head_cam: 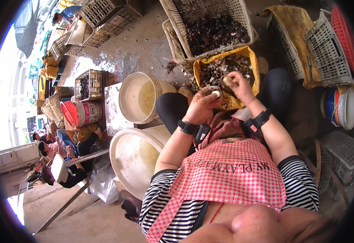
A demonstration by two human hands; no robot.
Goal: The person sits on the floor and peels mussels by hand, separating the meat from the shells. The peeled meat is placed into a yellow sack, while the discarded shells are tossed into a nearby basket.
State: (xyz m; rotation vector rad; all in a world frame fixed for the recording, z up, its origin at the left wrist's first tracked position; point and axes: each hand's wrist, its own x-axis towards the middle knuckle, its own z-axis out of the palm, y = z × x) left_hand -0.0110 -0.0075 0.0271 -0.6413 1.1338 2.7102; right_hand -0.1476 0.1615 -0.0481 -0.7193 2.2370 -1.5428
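Observation:
My left hand (201,104) is closed around a small piece with a round, pale face (216,93), which looks like shellfish. Just ahead of it, to the right, my right hand (241,88) pinches a small tan lump (228,80) at its fingertips; whether that is shell or meat is unclear. Both hands hover over an open yellow sack (256,71) between my knees, apart from each other. Broken shells and dark scraps (225,66) lie in the sack. Beyond it, a pale plastic crate (192,56) holds a heap of dark shellfish (216,30).
Left of my knee stand a white bucket (125,100) with yellowish liquid and a large pale tub (116,152). A stained white block (113,106) is beside them. Stacked crates (328,51) and a blue bucket (331,104) are at right. Several people (64,176) sit far left.

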